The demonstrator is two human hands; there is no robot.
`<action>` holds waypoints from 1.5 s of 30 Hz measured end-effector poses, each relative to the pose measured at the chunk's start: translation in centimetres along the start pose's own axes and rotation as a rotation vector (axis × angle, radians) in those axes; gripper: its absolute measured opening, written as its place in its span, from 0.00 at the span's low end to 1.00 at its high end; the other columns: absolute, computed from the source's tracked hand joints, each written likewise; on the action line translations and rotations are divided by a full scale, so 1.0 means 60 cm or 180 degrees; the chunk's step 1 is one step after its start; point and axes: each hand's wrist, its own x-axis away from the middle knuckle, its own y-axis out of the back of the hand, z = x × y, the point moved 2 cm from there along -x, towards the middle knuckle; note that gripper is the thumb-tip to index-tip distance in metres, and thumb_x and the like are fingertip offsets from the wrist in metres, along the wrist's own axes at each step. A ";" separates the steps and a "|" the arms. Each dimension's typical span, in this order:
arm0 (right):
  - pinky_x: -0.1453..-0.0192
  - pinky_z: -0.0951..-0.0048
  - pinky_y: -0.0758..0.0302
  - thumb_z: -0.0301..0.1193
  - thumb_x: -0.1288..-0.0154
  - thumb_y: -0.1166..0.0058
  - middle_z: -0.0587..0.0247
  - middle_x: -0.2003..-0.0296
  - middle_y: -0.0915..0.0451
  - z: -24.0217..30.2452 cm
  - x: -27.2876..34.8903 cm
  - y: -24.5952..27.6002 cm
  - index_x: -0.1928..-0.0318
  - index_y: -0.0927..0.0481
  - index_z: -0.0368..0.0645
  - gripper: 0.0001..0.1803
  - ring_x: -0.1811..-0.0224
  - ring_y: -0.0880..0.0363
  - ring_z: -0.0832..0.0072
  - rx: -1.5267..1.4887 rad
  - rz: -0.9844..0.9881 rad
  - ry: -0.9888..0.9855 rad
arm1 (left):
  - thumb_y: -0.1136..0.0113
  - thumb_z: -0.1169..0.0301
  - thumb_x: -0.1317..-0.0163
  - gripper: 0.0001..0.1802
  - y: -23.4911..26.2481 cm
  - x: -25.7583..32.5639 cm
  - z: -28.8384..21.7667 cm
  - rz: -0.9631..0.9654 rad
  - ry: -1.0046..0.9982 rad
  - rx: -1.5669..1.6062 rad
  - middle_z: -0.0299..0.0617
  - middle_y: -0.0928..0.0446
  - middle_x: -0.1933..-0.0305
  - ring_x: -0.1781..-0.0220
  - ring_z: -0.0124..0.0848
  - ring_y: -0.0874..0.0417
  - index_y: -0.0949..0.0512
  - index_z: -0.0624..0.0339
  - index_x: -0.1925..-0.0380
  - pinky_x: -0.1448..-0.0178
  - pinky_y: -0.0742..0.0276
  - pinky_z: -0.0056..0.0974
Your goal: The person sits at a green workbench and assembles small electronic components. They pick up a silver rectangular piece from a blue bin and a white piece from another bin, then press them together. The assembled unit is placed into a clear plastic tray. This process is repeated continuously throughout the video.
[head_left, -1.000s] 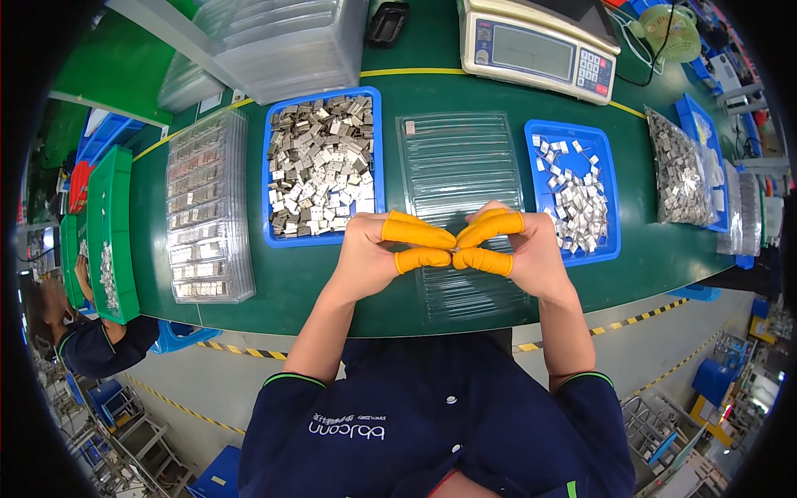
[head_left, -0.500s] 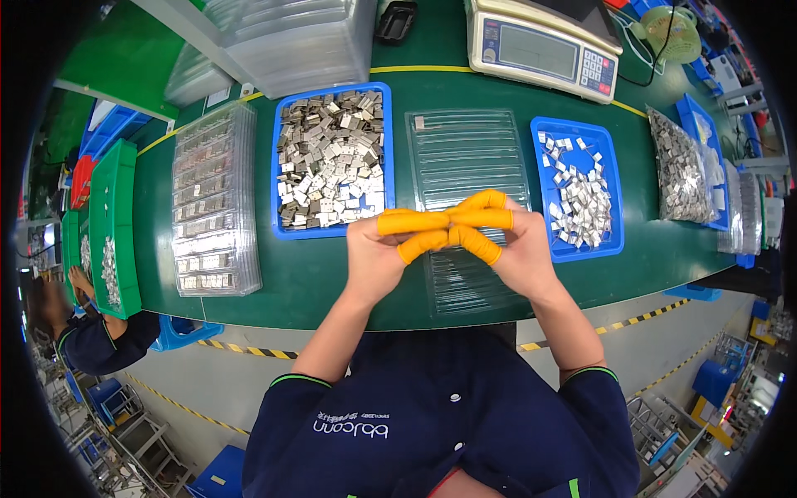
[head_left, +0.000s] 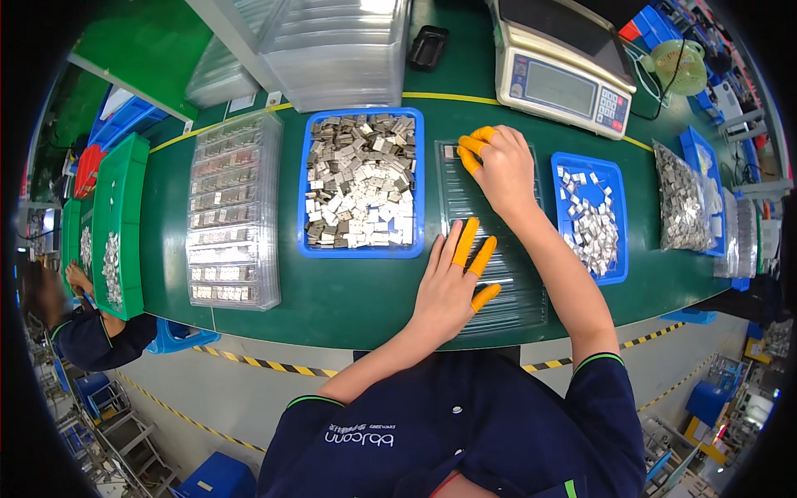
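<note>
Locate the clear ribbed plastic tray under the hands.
In the head view the clear ribbed plastic tray lies mid-table, between the large blue bin of metal parts and the smaller blue bin.

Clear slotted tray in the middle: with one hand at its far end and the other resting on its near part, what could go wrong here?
1. The right hand sets a small metal piece into the far corner of the clear tray; orange finger cots may dull the grip, so it could seat crooked.
2. The left hand lies flat on the tray and might flex it.
3. The blue bin of metal parts sits close beside the tray, so parts could get knocked.
</note>
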 end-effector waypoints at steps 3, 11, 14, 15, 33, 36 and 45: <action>0.49 0.68 0.29 0.27 0.56 0.37 0.60 0.69 0.20 0.001 0.007 -0.006 0.70 0.15 0.39 0.09 0.59 0.25 0.66 0.0050 0.0106 0.0029 | 0.41 0.61 0.43 0.27 -0.010 0.005 0.013 0.0106 -0.0010 -0.0145 0.57 0.43 0.35 0.29 0.51 0.50 0.30 0.61 0.45 0.29 0.51 0.54; 0.49 0.67 0.29 0.25 0.53 0.38 0.60 0.65 0.20 -0.008 0.014 -0.019 0.65 0.15 0.43 0.11 0.58 0.26 0.65 -0.0355 0.0443 -0.0330 | 0.42 0.63 0.43 0.26 -0.009 0.003 0.016 0.0064 0.0007 -0.0023 0.57 0.41 0.35 0.29 0.50 0.50 0.29 0.62 0.45 0.29 0.51 0.52; 0.48 0.67 0.29 0.25 0.51 0.39 0.59 0.65 0.20 -0.010 0.015 -0.019 0.64 0.15 0.41 0.11 0.57 0.26 0.64 -0.0387 0.0545 -0.0391 | 0.42 0.63 0.44 0.26 -0.008 0.001 0.015 0.0107 -0.0016 -0.0035 0.57 0.41 0.36 0.29 0.50 0.49 0.29 0.62 0.46 0.29 0.52 0.52; 0.48 0.66 0.30 0.25 0.51 0.40 0.59 0.65 0.20 -0.006 0.012 -0.016 0.63 0.15 0.41 0.11 0.57 0.26 0.64 -0.0413 0.0582 -0.0365 | 0.42 0.63 0.44 0.26 -0.006 0.002 0.016 0.0123 -0.0010 -0.0059 0.57 0.40 0.36 0.29 0.50 0.49 0.29 0.62 0.46 0.29 0.52 0.52; 0.46 0.63 0.32 0.24 0.45 0.45 0.52 0.58 0.23 -0.008 0.019 0.048 0.58 0.19 0.36 0.13 0.53 0.28 0.58 -0.0979 0.0718 -0.0583 | 0.40 0.65 0.45 0.26 -0.010 0.010 0.019 0.0084 -0.0012 -0.0009 0.55 0.40 0.36 0.29 0.49 0.49 0.30 0.59 0.45 0.28 0.52 0.51; 0.43 0.64 0.33 0.23 0.45 0.46 0.52 0.57 0.23 -0.010 0.034 0.057 0.57 0.20 0.37 0.13 0.51 0.29 0.58 -0.1213 0.0816 -0.0856 | 0.41 0.66 0.45 0.26 -0.004 0.007 0.016 0.0034 0.0000 0.0021 0.54 0.41 0.35 0.29 0.49 0.49 0.30 0.58 0.45 0.28 0.52 0.51; 0.36 0.62 0.39 0.31 0.42 0.45 0.52 0.50 0.26 0.003 0.048 0.025 0.55 0.20 0.36 0.15 0.39 0.38 0.57 -0.0709 0.0808 -0.0538 | 0.41 0.66 0.44 0.24 -0.003 0.009 0.014 -0.0001 -0.0049 -0.0032 0.54 0.40 0.36 0.29 0.49 0.49 0.29 0.59 0.46 0.28 0.52 0.51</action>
